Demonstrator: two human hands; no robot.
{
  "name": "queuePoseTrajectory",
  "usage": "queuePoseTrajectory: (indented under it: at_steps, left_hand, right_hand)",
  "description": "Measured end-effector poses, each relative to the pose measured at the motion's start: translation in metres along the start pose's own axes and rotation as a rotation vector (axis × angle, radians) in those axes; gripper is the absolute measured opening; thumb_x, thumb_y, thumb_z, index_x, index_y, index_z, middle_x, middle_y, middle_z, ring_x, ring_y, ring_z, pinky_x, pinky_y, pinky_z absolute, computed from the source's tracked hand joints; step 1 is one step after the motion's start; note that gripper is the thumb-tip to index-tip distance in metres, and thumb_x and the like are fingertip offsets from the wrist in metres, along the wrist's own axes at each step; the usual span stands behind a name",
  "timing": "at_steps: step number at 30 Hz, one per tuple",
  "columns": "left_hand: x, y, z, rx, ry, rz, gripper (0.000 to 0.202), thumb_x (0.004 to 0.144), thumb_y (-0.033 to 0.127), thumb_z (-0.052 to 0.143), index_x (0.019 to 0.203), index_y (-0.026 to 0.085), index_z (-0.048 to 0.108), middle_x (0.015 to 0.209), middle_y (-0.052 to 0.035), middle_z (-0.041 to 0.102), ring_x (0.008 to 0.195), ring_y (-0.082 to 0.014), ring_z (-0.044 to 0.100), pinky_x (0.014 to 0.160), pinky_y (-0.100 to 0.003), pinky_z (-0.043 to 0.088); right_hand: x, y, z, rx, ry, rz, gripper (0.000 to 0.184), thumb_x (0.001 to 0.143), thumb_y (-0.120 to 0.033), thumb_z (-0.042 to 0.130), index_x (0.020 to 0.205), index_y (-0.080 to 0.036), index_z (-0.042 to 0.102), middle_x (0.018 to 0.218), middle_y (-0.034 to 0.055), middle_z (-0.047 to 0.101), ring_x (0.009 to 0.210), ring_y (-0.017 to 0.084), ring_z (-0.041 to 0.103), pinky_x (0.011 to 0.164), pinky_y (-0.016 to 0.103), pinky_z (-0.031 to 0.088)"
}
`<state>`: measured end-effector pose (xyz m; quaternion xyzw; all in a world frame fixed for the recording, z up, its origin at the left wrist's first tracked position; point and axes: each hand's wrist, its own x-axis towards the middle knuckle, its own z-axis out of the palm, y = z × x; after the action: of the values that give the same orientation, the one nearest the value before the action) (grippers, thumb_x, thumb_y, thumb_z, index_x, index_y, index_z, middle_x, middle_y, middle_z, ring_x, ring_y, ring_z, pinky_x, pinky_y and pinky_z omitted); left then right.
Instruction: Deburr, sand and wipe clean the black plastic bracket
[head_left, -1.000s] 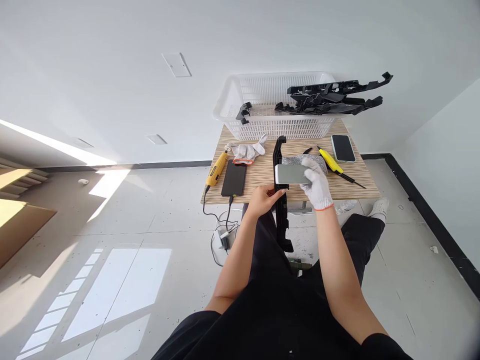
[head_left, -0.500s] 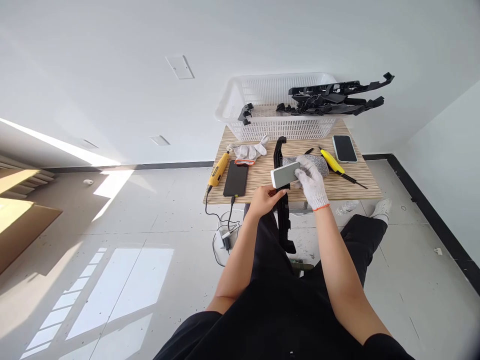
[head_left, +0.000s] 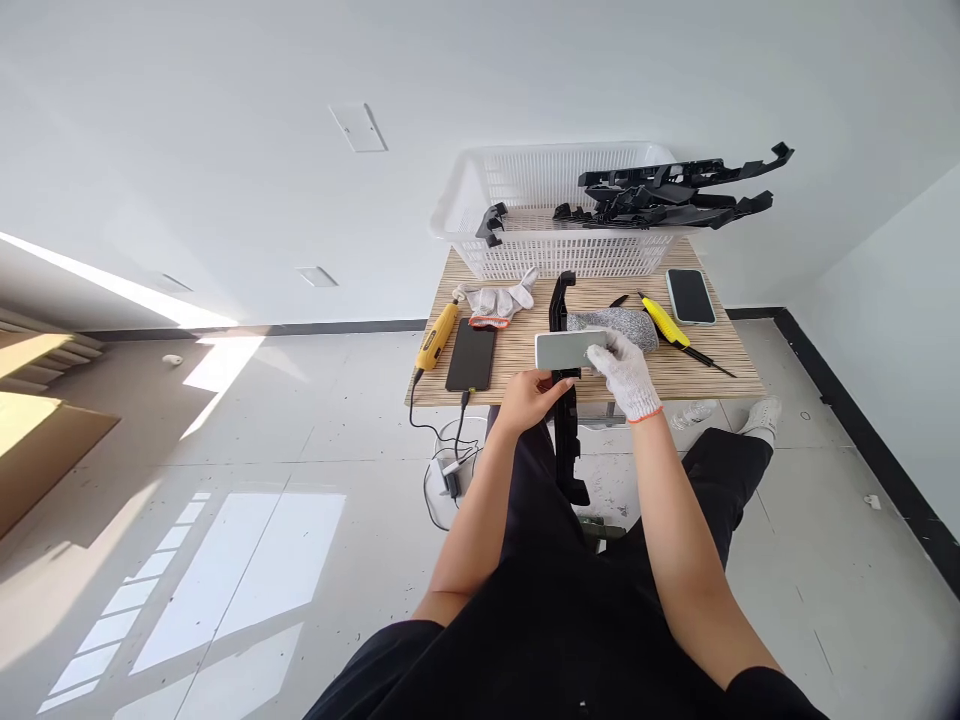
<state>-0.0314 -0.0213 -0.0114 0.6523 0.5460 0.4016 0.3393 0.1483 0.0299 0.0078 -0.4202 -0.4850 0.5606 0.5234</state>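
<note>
My bare left hand (head_left: 527, 402) is closed on a long black plastic part (head_left: 568, 440), thumb across it at the table's front edge. The part stretches from the tabletop down past the edge toward my legs. In a white knit glove with an orange cuff, my right hand (head_left: 624, 372) grips one end of a flat grey-and-white block (head_left: 564, 350). The block lies crosswise over the black part and hides some of it; whether they touch I cannot tell. Behind my right hand lies a grey speckled cloth roll (head_left: 619, 322).
On the table (head_left: 517, 345) are a yellow rotary tool (head_left: 439, 338) with a cord, a black phone (head_left: 471, 356), a loose glove (head_left: 501, 300), a yellow-handled knife (head_left: 664, 320) and a second phone (head_left: 690, 297). A white basket (head_left: 570, 262) behind holds several black parts (head_left: 660, 195).
My right hand has moved slightly down and left, and the block has turned from slanted to nearly level across the part. My left hand keeps its hold on the black part.
</note>
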Motion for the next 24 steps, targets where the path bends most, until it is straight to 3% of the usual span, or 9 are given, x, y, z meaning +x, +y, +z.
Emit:
queuePoseTrajectory:
  at_steps: [2, 4, 6, 8, 12, 16, 19, 22, 24]
  left_hand:
    - [-0.0001, 0.0004, -0.0001, -0.002, -0.001, 0.001, 0.058, 0.084, 0.061, 0.063, 0.057, 0.019, 0.034, 0.057, 0.0037, 0.025, 0.055, -0.0092, 0.022, 0.052, -0.028, 0.016]
    - [-0.0002, -0.0001, 0.0, -0.024, -0.016, 0.01, 0.052, 0.086, 0.06, 0.062, 0.06, 0.018, 0.043, 0.058, 0.0033, 0.028, 0.056, -0.0095, 0.024, 0.053, -0.027, 0.018]
    - [-0.0002, -0.001, 0.0003, -0.039, -0.017, 0.018, 0.049, 0.086, 0.059, 0.061, 0.063, 0.018, 0.048, 0.059, 0.0031, 0.031, 0.057, -0.0098, 0.026, 0.053, -0.027, 0.019]
    - [-0.0001, -0.002, 0.0007, -0.046, -0.005, 0.023, 0.05, 0.085, 0.059, 0.062, 0.061, 0.017, 0.049, 0.058, 0.0029, 0.031, 0.056, -0.0099, 0.026, 0.052, -0.027, 0.019]
    - [-0.0002, -0.0024, 0.0009, -0.062, -0.021, 0.023, 0.048, 0.086, 0.059, 0.061, 0.065, 0.016, 0.055, 0.059, 0.0027, 0.035, 0.056, -0.0098, 0.029, 0.053, -0.026, 0.021]
    - [-0.0004, -0.0015, 0.0003, -0.04, -0.011, -0.005, 0.052, 0.085, 0.06, 0.063, 0.06, 0.017, 0.047, 0.057, 0.0039, 0.029, 0.055, -0.009, 0.025, 0.053, -0.027, 0.018]
    - [-0.0004, -0.0013, 0.0, -0.043, -0.027, 0.004, 0.047, 0.087, 0.057, 0.062, 0.065, 0.017, 0.051, 0.059, 0.0033, 0.033, 0.057, -0.0092, 0.027, 0.054, -0.026, 0.02]
    - [-0.0001, -0.002, 0.0001, -0.009, -0.012, 0.014, 0.051, 0.086, 0.058, 0.062, 0.06, 0.017, 0.046, 0.057, 0.0036, 0.028, 0.055, -0.0089, 0.024, 0.053, -0.027, 0.017]
    - [0.0, -0.0026, 0.0003, 0.006, -0.004, 0.016, 0.054, 0.086, 0.059, 0.062, 0.058, 0.018, 0.042, 0.056, 0.0038, 0.026, 0.055, -0.0088, 0.023, 0.053, -0.027, 0.017]
  right_hand:
    - [-0.0008, 0.0005, 0.0007, -0.017, -0.042, 0.029, 0.021, 0.073, -0.038, 0.072, 0.081, -0.021, 0.064, 0.068, -0.0037, 0.055, 0.058, 0.009, 0.047, 0.052, 0.022, 0.041]
    - [-0.0014, 0.0008, 0.0022, -0.019, 0.04, 0.016, 0.022, 0.076, -0.042, 0.069, 0.078, -0.021, 0.061, 0.063, -0.005, 0.051, 0.055, 0.008, 0.044, 0.051, 0.022, 0.039]
    - [-0.0018, 0.0013, 0.0041, -0.092, 0.08, -0.026, 0.025, 0.077, -0.044, 0.07, 0.078, -0.021, 0.061, 0.064, -0.0043, 0.052, 0.058, 0.009, 0.047, 0.054, 0.022, 0.04]
    - [-0.0016, 0.002, 0.0055, -0.17, 0.037, -0.05, 0.029, 0.076, -0.047, 0.072, 0.075, -0.02, 0.061, 0.066, -0.003, 0.055, 0.062, 0.01, 0.049, 0.057, 0.022, 0.041]
    - [-0.0008, 0.0034, 0.006, -0.07, 0.139, -0.025, 0.034, 0.076, -0.052, 0.071, 0.079, -0.021, 0.06, 0.07, -0.0026, 0.056, 0.062, 0.01, 0.05, 0.055, 0.023, 0.041]
    - [-0.0011, 0.0049, 0.0051, -0.171, 0.084, -0.06, 0.034, 0.072, -0.05, 0.076, 0.076, -0.02, 0.06, 0.072, -0.0018, 0.058, 0.065, 0.011, 0.051, 0.057, 0.023, 0.043]
    - [-0.0009, 0.0059, 0.0043, -0.093, 0.167, -0.05, 0.033, 0.076, -0.051, 0.072, 0.078, -0.021, 0.058, 0.068, -0.0034, 0.055, 0.06, 0.01, 0.049, 0.055, 0.024, 0.042]
    - [0.0001, 0.0067, 0.004, -0.167, 0.054, -0.067, 0.034, 0.073, -0.05, 0.075, 0.074, -0.02, 0.059, 0.068, -0.0028, 0.056, 0.061, 0.01, 0.05, 0.057, 0.024, 0.043]
    - [0.0009, 0.0071, 0.0043, -0.144, 0.099, -0.069, 0.035, 0.072, -0.051, 0.076, 0.074, -0.02, 0.059, 0.069, -0.0025, 0.057, 0.062, 0.01, 0.049, 0.057, 0.024, 0.043]
